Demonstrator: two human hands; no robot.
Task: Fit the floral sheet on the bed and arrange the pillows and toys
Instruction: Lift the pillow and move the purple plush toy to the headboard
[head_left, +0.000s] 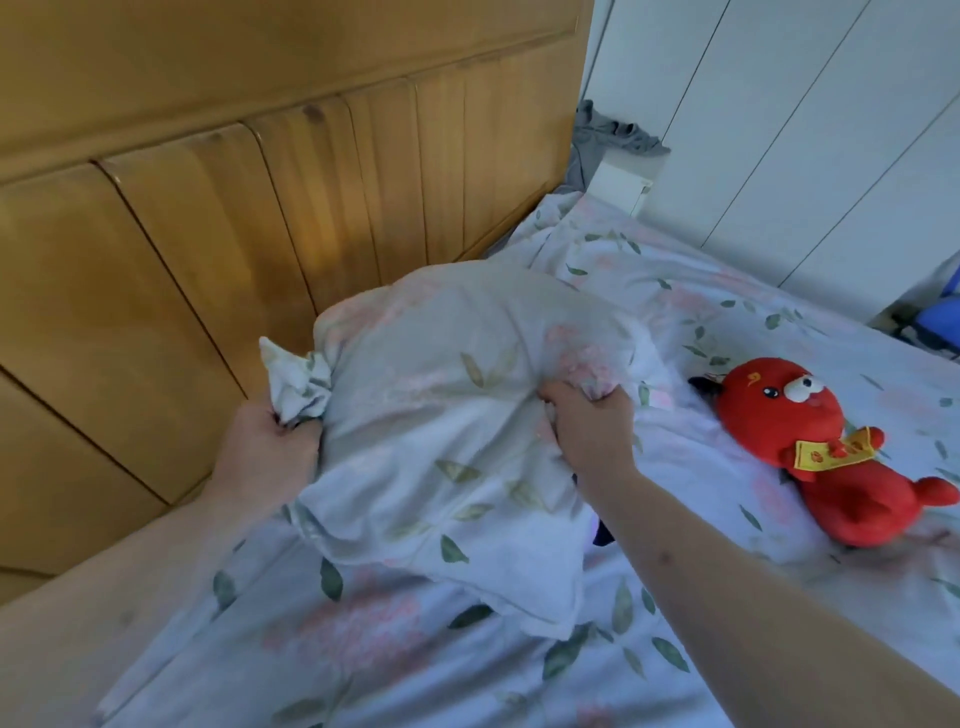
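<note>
Gripping the floral pillow (441, 415): left hand (270, 447) clamps its nine-o'clock corner, right hand (587, 421) bunches its three-o'clock edge; red plush toy (810, 441) lies apart at three o'clock.

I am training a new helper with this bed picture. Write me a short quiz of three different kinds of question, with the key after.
1. True or false: the left hand grips a bunched corner of the floral pillow.
2. Which thing lies on the floral sheet to the right of the pillow?
A. a red plush toy
B. a folded blanket
C. a book
3. Fill in the missing word: behind the pillow stands a ______ headboard.

Key
1. True. The right hand also holds the pillow, its fingers pinching the fabric near the middle.
2. A, the red plush toy.
3. Wooden: the headboard is made of wooden panels.
</note>
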